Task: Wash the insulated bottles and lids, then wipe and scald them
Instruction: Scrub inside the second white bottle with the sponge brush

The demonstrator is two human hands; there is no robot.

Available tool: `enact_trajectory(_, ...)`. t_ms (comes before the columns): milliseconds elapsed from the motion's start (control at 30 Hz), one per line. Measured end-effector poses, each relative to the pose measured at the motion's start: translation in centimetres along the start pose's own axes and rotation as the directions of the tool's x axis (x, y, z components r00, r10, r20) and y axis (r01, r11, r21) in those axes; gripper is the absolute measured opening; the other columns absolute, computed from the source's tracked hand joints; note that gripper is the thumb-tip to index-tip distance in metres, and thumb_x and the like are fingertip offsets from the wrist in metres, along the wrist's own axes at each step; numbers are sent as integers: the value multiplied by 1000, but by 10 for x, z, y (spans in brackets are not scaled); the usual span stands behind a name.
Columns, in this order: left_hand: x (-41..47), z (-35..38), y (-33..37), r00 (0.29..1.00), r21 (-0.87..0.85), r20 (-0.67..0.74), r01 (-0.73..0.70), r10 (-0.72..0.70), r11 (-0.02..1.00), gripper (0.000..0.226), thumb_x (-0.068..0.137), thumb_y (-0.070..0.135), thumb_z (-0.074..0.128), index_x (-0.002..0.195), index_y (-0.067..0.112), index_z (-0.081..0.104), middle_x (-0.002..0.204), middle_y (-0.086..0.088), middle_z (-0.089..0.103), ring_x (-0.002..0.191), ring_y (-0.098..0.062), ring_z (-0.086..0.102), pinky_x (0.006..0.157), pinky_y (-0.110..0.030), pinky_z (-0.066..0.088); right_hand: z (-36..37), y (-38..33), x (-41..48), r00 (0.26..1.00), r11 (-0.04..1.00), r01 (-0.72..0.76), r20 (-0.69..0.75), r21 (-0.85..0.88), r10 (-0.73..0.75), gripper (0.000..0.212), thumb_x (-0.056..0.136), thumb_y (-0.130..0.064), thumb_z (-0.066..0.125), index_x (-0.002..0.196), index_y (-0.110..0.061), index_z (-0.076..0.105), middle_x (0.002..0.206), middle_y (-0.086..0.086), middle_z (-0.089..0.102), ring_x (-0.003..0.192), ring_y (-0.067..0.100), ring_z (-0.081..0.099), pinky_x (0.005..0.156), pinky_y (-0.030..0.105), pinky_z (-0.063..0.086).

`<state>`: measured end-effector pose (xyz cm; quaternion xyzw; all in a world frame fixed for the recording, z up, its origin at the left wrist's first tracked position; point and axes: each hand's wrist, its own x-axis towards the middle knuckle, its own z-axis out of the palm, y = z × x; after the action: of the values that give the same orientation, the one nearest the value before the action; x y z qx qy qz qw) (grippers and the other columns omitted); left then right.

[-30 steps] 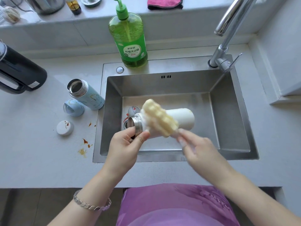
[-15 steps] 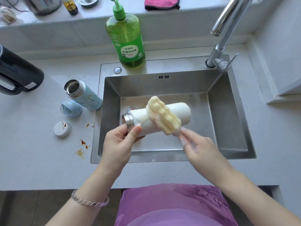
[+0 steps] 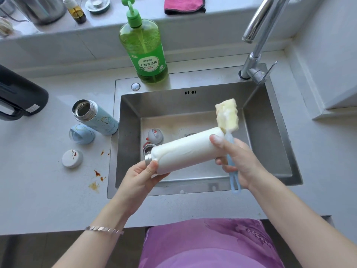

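Observation:
A soapy white insulated bottle [image 3: 185,149] lies nearly level over the steel sink [image 3: 270,117]. My left hand [image 3: 141,176] grips its metal neck end. My right hand [image 3: 241,161] holds the blue handle of a yellow sponge brush [image 3: 227,115] and also steadies the bottle's base; the sponge head sticks up past that base. A grey-and-red lid [image 3: 154,135] and a metal part rest in the sink. On the counter to the left stand an open light-blue bottle [image 3: 96,117], its blue lid [image 3: 82,134] and a white cap [image 3: 72,158].
A green dish-soap pump bottle [image 3: 144,49] stands behind the sink, the faucet [image 3: 257,37] at the back right. A black kettle [image 3: 17,97] sits far left. Brown stains [image 3: 96,178] mark the counter. A pink cloth [image 3: 183,4] lies on the ledge.
The sponge brush has slid off the bottle's side to beyond its base. My right hand now also holds the bottle's base end; the bottle sits lower and closer to me.

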<state>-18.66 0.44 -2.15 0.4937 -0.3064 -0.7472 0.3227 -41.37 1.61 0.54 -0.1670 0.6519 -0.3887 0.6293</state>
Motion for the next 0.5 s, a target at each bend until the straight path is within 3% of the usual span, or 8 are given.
enact_trajectory(100, 6, 4, 0, 966, 146, -259, 49, -9, 988, 21, 80, 22, 72, 99, 16, 70, 110, -6, 68, 105, -18, 60, 93, -31, 51, 5, 0, 1, 990, 990, 127, -54, -61, -130, 19, 79, -24, 70, 93, -15, 59, 76, -1, 57, 41, 7, 45, 39, 16, 27)
enact_trajectory(167, 8, 11, 4, 896, 481, -410, 55, 169, 875, 48, 76, 20, 75, 119, 20, 54, 125, 0, 53, 115, -13, 49, 101, -31, 40, 8, -1, 2, 965, 968, 218, -117, -128, -233, 26, 75, -20, 76, 95, -16, 60, 76, -2, 59, 43, 5, 46, 39, 16, 34)
enact_trajectory(200, 8, 15, 7, 885, 679, -330, -19, 328, 734, 67, 72, 22, 79, 129, 20, 46, 129, 4, 44, 119, -10, 41, 104, -28, 33, 11, -2, 2, 953, 953, 250, -134, -169, -274, 30, 71, -20, 79, 94, -20, 59, 77, -3, 59, 46, 5, 48, 41, 16, 37)
enact_trajectory(233, 9, 22, 11, 884, 831, -134, -146, 448, 537, 79, 67, 24, 83, 134, 18, 41, 130, 5, 41, 121, -9, 37, 104, -26, 28, 14, -2, 1, 943, 938, 276, -129, -209, -306, 35, 66, -22, 82, 92, -25, 58, 78, -5, 61, 51, 5, 50, 44, 17, 40)
enact_trajectory(300, 11, 46, 18, 867, 919, 194, -325, 459, 225, 87, 59, 31, 84, 135, 19, 44, 127, 4, 51, 117, -15, 47, 100, -30, 34, 23, 1, 0, 932, 899, 325, -63, -292, -358, 46, 53, -35, 84, 90, -31, 57, 79, -11, 63, 62, 5, 57, 53, 22, 45)
enact_trajectory(333, 12, 58, 21, 876, 920, 221, -334, 428, 207, 80, 57, 32, 82, 129, 29, 47, 120, 7, 59, 109, -15, 55, 94, -31, 42, 27, 3, -2, 929, 884, 348, -10, -313, -370, 51, 47, -42, 82, 90, -32, 58, 78, -13, 64, 65, 5, 58, 57, 25, 46)
enact_trajectory(400, 12, 75, 26, 917, 901, 119, -260, 380, 346, 58, 61, 26, 77, 109, 43, 49, 102, 17, 63, 95, -8, 60, 82, -31, 48, 30, 5, -4, 920, 860, 388, 77, -332, -385, 54, 46, -50, 78, 93, -35, 57, 77, -17, 65, 65, 1, 58, 61, 27, 47)
enact_trajectory(500, 19, 66, 27, 916, 803, -3, -237, 400, 547, 58, 61, 15, 80, 97, 47, 48, 95, 21, 62, 88, -1, 58, 78, -23, 48, 12, -7, -3, 890, 730, 438, 140, -524, -434, 25, 81, -49, 60, 101, -36, 53, 67, -17, 61, 55, -2, 52, 62, 29, 43)
